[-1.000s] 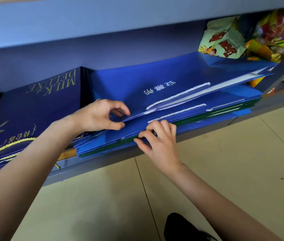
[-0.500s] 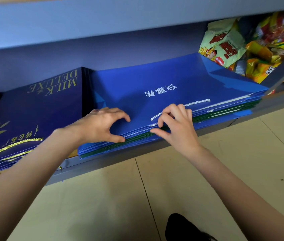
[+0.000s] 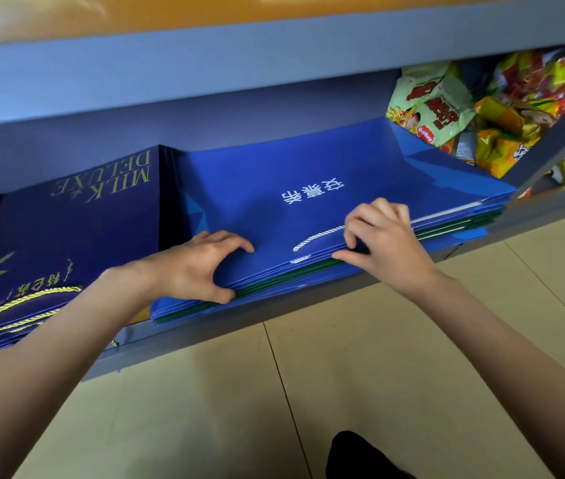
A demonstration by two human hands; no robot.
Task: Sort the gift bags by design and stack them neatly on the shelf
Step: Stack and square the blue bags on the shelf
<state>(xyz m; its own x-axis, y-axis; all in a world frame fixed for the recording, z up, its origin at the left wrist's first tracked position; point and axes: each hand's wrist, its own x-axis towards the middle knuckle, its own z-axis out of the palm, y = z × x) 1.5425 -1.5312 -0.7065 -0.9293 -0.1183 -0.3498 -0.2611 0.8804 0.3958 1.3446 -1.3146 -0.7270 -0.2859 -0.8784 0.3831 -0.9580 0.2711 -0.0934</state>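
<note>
With the top flat royal-blue paper gift bag [image 3: 308,181] now lowered flush, left hand [image 3: 201,267] and right hand [image 3: 383,240] fingers pinch the stack's front edge, squaring it on the grey metal shelf [image 3: 239,326]

My left hand [image 3: 198,267] grips the near edge of the bright blue gift bags [image 3: 308,188] — fingers curled on top, thumb against the edge of the stack. My right hand [image 3: 383,243] pinches that same near edge further right, just beside the white cord handle [image 3: 319,236] lying on the top bag. Green edges show between the blue ones lower in the stack. Left of the stack, touching it, lie the dark navy bags [image 3: 77,229] with gold lettering and gold cord handles. Behind the stack's right corner sit snack packets [image 3: 436,108]. The stack rests on the grey shelf [image 3: 274,305] — tiled floor [image 3: 239,409] below.
</note>
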